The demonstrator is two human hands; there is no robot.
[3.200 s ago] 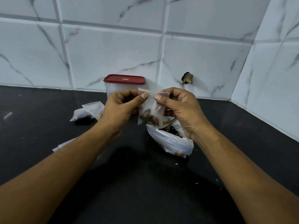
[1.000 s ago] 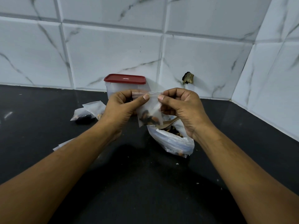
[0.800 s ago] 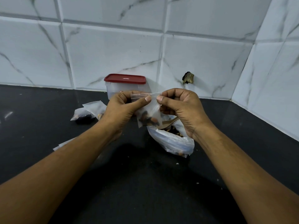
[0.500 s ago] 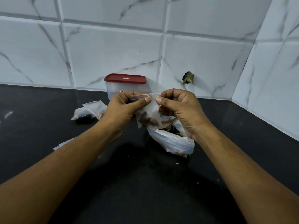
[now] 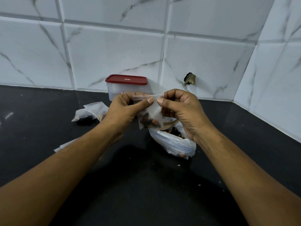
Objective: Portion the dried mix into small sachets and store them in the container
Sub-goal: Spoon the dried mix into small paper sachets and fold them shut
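Observation:
A small clear sachet (image 5: 150, 116) with dark dried mix in its bottom hangs in the air above the black counter (image 5: 146, 185). My left hand (image 5: 125, 110) and my right hand (image 5: 179, 110) both pinch its top strip, thumbs almost meeting in front. Below my right hand lies the big clear bag of dried mix (image 5: 174, 141), open at the top, with a brown spoon-like handle poking out. Behind my hands, against the wall, stands the clear container (image 5: 126, 88) with its red lid on.
Two filled sachets (image 5: 91, 111) lie on the counter to the left. Flat empty sachets (image 5: 65, 144) peek out from under my left forearm. Marble tile walls close the back and right. A small dark fitting (image 5: 189, 78) sticks out of the back wall.
My thumbs have crept closer together along the sachet's top strip, and the sachet has tilted a little. Everything on the counter has stayed where it was.

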